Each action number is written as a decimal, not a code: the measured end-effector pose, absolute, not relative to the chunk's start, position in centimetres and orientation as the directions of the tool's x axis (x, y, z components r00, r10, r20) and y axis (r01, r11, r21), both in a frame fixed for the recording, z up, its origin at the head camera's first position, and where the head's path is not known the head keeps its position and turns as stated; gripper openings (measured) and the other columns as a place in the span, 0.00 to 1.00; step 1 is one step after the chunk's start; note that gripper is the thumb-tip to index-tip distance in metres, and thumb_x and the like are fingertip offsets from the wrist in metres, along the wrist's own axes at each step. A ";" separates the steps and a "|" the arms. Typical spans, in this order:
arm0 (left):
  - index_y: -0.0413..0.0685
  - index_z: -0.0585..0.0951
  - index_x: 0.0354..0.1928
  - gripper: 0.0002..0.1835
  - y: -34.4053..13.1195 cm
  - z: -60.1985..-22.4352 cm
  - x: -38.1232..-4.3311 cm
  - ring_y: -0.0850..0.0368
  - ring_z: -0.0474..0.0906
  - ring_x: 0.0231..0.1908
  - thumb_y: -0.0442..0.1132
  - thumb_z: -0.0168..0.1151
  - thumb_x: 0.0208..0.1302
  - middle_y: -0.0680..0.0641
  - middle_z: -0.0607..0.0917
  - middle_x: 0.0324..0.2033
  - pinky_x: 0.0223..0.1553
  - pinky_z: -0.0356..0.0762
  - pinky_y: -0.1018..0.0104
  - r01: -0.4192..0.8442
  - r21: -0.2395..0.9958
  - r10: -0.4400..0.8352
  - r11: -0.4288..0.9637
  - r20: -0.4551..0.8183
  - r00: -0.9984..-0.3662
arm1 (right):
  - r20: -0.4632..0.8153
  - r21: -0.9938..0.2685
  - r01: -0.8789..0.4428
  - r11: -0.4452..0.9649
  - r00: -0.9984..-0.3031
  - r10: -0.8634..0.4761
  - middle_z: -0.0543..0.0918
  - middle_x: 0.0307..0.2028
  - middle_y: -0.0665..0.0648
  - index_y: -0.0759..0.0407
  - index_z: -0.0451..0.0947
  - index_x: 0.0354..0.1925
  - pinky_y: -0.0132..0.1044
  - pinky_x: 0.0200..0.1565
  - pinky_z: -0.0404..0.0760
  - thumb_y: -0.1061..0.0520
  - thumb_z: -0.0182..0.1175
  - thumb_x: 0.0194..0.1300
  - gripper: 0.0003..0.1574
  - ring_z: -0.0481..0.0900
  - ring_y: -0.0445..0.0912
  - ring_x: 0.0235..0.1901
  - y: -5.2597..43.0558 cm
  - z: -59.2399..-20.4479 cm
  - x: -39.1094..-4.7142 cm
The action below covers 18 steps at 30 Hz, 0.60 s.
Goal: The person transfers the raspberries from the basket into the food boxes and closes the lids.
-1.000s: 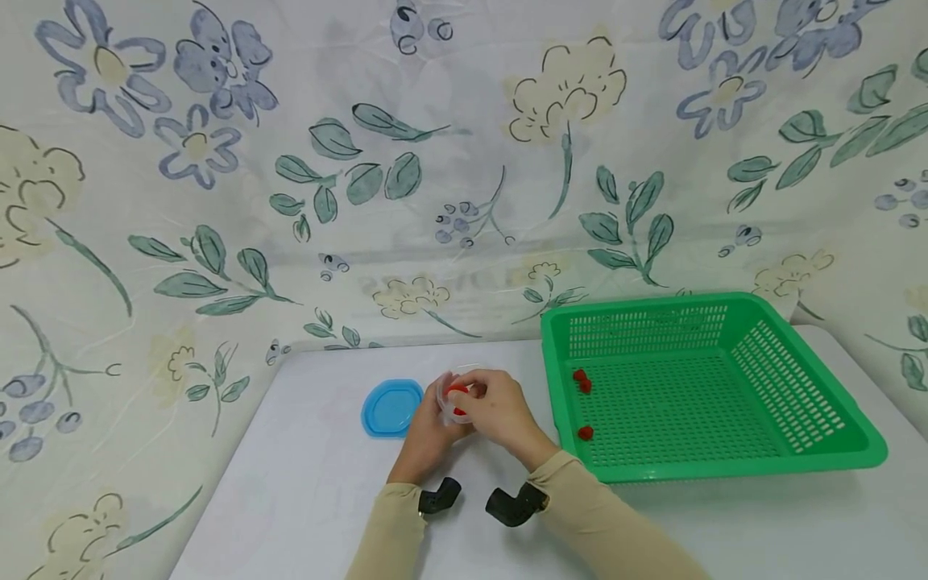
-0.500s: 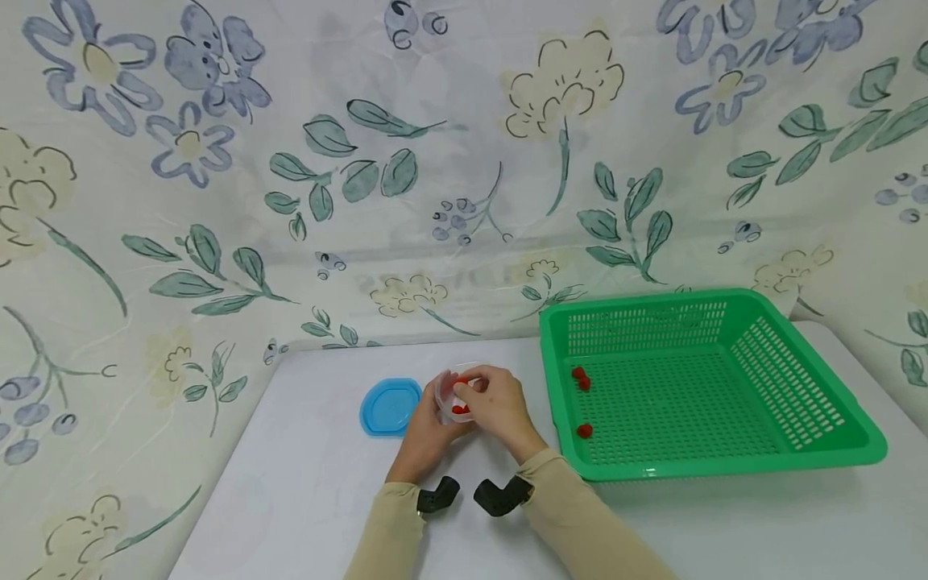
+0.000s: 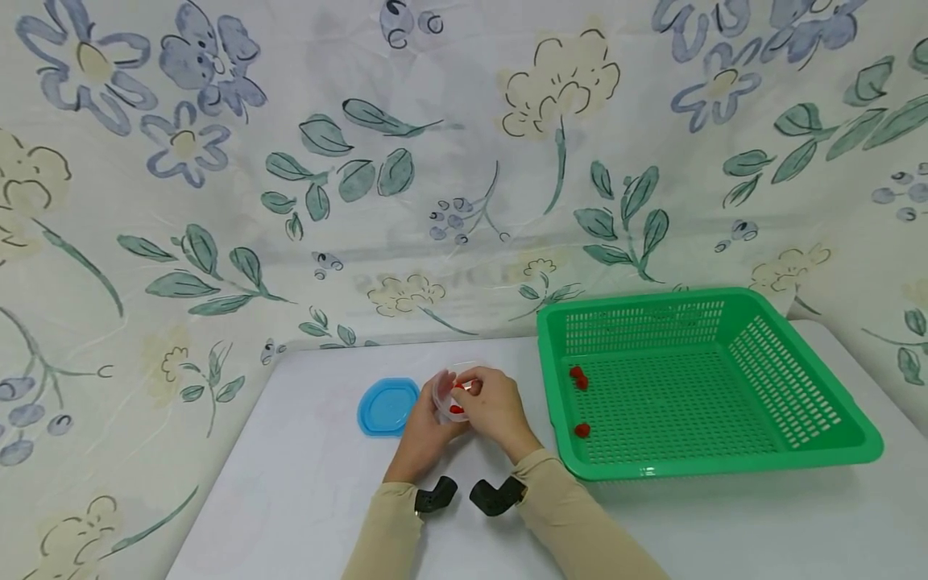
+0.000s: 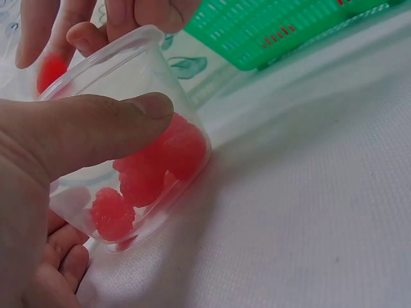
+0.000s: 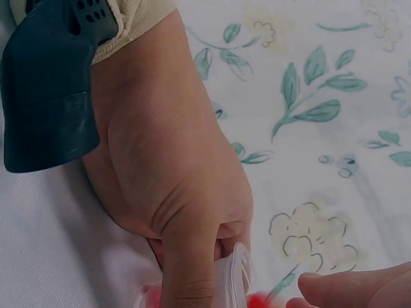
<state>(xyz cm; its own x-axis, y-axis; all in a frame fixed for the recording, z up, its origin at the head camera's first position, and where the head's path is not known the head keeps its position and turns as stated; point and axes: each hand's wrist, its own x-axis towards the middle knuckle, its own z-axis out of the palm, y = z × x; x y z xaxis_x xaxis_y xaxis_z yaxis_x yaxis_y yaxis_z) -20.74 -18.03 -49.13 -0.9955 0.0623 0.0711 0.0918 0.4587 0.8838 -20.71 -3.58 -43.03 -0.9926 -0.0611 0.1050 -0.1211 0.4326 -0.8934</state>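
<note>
My left hand [image 3: 428,431] grips a clear plastic cup [image 3: 445,411], its thumb [image 4: 109,128] pressed along the side. Several red raspberries [image 4: 141,173] show through the cup wall, resting low inside. At the cup's mouth is my right hand [image 3: 495,407], fingers curled. It pinches one raspberry [image 4: 51,74] right at the rim, partly hidden by the fingers. The right wrist view shows that same berry [image 5: 262,300] between the rim and the right fingertips [image 5: 353,289]. A blue lid [image 3: 387,408] lies on the table just left of the left hand.
A green slotted basket [image 3: 710,471] stands on the white table [image 3: 290,499] to the right. Loose raspberries [image 3: 582,430] lie near its left wall. Behind the table hangs a flower-patterned cloth [image 3: 464,161], close to the back edge.
My right hand has shifted slightly left over the cup, and the red at its fingertips shows less. The left hand keeps its grip on the cup. The head view has drifted a little.
</note>
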 end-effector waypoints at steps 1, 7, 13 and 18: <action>0.46 0.59 0.76 0.50 -18.0 -49.1 -20.7 0.42 0.61 0.72 0.40 0.77 0.55 0.44 0.69 0.72 0.68 0.61 0.37 0.094 0.884 0.064 0.458 0.072 -0.995 | 0.110 -0.893 -0.126 0.433 -0.992 -0.062 0.77 0.26 0.52 0.63 0.85 0.42 0.31 0.26 0.75 0.60 0.67 0.63 0.09 0.73 0.45 0.29 -3.6 -43.0 -20.7; 0.46 0.58 0.76 0.51 -18.0 -49.1 -20.7 0.42 0.60 0.72 0.40 0.78 0.55 0.44 0.68 0.72 0.69 0.60 0.38 0.088 0.884 0.062 0.460 0.067 -0.996 | 0.089 -0.901 -0.108 0.420 -0.994 -0.065 0.76 0.26 0.52 0.62 0.85 0.44 0.31 0.25 0.75 0.58 0.67 0.64 0.11 0.72 0.46 0.30 -3.6 -42.6 -20.5; 0.44 0.58 0.76 0.51 -18.0 -49.0 -20.7 0.38 0.61 0.71 0.40 0.78 0.54 0.40 0.67 0.72 0.66 0.64 0.37 0.058 0.872 0.044 0.486 0.042 -0.998 | 0.097 -0.905 -0.125 0.407 -0.991 -0.089 0.75 0.27 0.52 0.61 0.85 0.46 0.32 0.24 0.74 0.57 0.66 0.66 0.12 0.72 0.47 0.31 -3.3 -41.3 -20.0; 0.44 0.59 0.76 0.51 -18.1 -49.0 -20.6 0.37 0.62 0.70 0.39 0.78 0.54 0.39 0.67 0.71 0.65 0.66 0.37 0.053 0.862 0.042 0.505 0.037 -0.998 | 0.106 -0.913 -0.142 0.381 -0.988 -0.113 0.76 0.28 0.52 0.59 0.85 0.46 0.33 0.26 0.78 0.55 0.66 0.67 0.12 0.73 0.48 0.32 -3.1 -40.1 -19.4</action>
